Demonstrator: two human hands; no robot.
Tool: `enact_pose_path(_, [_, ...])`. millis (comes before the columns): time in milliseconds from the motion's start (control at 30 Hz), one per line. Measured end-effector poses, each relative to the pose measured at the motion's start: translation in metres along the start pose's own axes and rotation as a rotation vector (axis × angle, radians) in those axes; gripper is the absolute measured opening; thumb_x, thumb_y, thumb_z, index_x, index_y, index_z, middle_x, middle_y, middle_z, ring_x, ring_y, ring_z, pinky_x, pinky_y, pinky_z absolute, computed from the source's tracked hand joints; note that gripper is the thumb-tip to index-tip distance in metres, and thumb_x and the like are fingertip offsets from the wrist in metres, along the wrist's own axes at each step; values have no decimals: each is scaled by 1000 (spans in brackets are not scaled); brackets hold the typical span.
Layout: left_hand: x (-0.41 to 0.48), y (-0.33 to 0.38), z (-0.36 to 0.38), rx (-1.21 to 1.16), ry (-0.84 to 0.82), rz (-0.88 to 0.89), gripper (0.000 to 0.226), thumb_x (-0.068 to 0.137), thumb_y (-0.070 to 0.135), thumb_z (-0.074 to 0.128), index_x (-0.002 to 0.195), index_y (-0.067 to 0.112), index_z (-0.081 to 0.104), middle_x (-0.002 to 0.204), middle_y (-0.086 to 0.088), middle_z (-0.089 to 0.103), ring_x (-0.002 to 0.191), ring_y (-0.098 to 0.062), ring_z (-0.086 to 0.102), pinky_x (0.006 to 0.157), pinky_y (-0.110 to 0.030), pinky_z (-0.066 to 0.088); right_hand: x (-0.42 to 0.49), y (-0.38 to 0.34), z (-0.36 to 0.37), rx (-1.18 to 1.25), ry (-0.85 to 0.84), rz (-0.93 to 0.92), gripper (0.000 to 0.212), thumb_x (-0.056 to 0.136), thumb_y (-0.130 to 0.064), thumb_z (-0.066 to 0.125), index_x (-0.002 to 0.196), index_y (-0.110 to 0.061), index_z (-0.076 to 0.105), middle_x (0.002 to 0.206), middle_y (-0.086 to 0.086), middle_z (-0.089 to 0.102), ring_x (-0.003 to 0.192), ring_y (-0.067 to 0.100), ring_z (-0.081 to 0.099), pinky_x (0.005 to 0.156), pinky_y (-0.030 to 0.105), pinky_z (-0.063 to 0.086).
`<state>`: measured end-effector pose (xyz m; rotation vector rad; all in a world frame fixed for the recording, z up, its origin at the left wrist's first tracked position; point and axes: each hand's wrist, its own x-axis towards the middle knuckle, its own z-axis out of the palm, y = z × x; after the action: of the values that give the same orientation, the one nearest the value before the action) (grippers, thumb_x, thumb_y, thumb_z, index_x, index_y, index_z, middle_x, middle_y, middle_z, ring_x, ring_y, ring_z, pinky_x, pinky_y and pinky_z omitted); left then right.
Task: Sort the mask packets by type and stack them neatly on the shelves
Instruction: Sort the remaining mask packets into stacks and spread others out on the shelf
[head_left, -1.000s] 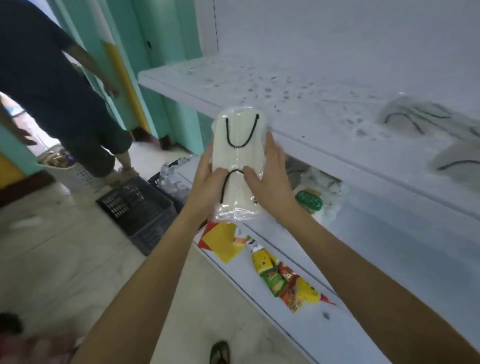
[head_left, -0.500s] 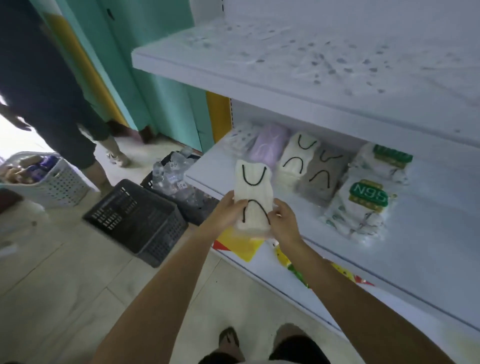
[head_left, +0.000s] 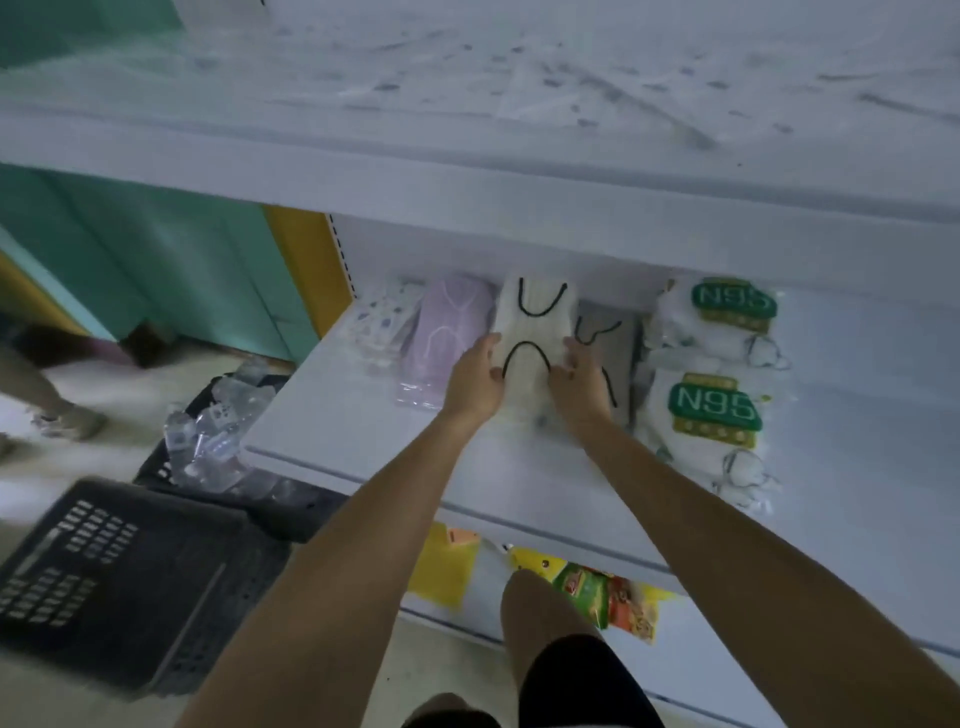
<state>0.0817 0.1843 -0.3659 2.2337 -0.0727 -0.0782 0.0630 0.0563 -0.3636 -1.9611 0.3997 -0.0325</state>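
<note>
A white mask packet (head_left: 530, 332) with black ear loops lies lengthwise on the middle shelf (head_left: 363, 441), in a row of packets towards the back. The left hand (head_left: 475, 379) grips its left edge and the right hand (head_left: 582, 384) its right edge, fingers curled round the sides, so the packet is pinched between both hands. Whether a matching packet lies under it cannot be told.

Touching it on the left is a purple mask packet (head_left: 452, 332), with a patterned mask packet (head_left: 382, 322) further left. A grey mask packet (head_left: 615, 338) sits on its right, partly under the right hand. Further right are two N95 packets (head_left: 714, 410), one behind the other.

The likely risks are these. The wrapping looks slick, so the packet could slide askew on release. The right hand could drag the grey packet out of line as it withdraws. The gap is tight, so pushing could shift the purple packet.

The shelves are white. The upper shelf (head_left: 467, 171) overhangs the row and is marked with dark smudges. On the lower shelf, colourful snack packets (head_left: 608, 597) lie near the person's knee. On the floor to the left stand a black crate (head_left: 119, 582) and a second crate of clear packets (head_left: 223, 431). Beyond them are a teal wall (head_left: 156, 260) and another person's legs (head_left: 57, 395).
</note>
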Motion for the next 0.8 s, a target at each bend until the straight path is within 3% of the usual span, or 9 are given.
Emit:
enact_pose_path(100, [45,-11,13,136,38,63,41,92,-4,40,132,1,48,134,-21,49,124,-33,47,98,-31,36,46,2,8,-192,-57,-73,44,96,-12,43,139,-9,36,138,13,46,121,30,48,97,34,41])
enact_pose_path(200, [72,-21,27,300,-3,63,25,84,-4,40,97,-9,60,108,-29,56,101,-42,56,79,-40,45,75,8,14,-601,-169,-52,36,94,-18,43,128,-4,44,131,17,47,123,31,42,103,36,30])
enact_pose_path(333, [84,-22,33,363,-10,35,20,87,3,43,90,-9,59,103,-28,57,96,-42,56,75,-39,44,89,15,16,-659,-162,-71,39,91,-21,45,126,-5,43,132,17,45,126,33,36,103,37,26])
enact_pose_path(400, [82,-20,29,358,-8,54,22,87,4,45,95,-9,60,107,-28,57,102,-41,55,79,-37,43,85,17,11,-657,-129,-102,47,92,-24,46,135,-7,36,140,17,37,131,33,29,106,39,24])
enact_pose_path(500, [69,-19,16,308,-2,63,35,91,5,45,123,-3,55,129,-23,49,121,-37,45,97,-37,36,64,7,-3,-632,-128,-123,58,94,-26,46,145,-13,23,150,12,23,138,32,16,111,43,21])
enact_pose_path(533, [60,-20,11,297,2,77,35,90,4,44,122,-4,55,128,-23,50,120,-37,45,97,-37,36,55,4,-7,-650,-146,-140,59,95,-27,46,147,-15,21,152,11,21,139,31,14,111,43,21])
enact_pose_path(633, [21,-26,-10,293,-22,115,32,89,2,44,116,-6,57,119,-25,55,114,-40,49,94,-42,41,21,-3,-18,-747,-215,-204,60,95,-27,45,148,-18,19,152,9,21,139,31,15,111,42,20])
enact_pose_path(800, [-82,-25,-50,344,-151,113,43,96,12,44,139,4,42,141,-16,43,130,-32,36,107,-35,30,-56,-17,-37,-792,-304,-347,57,96,-29,44,148,-20,23,153,7,22,139,30,18,114,40,16])
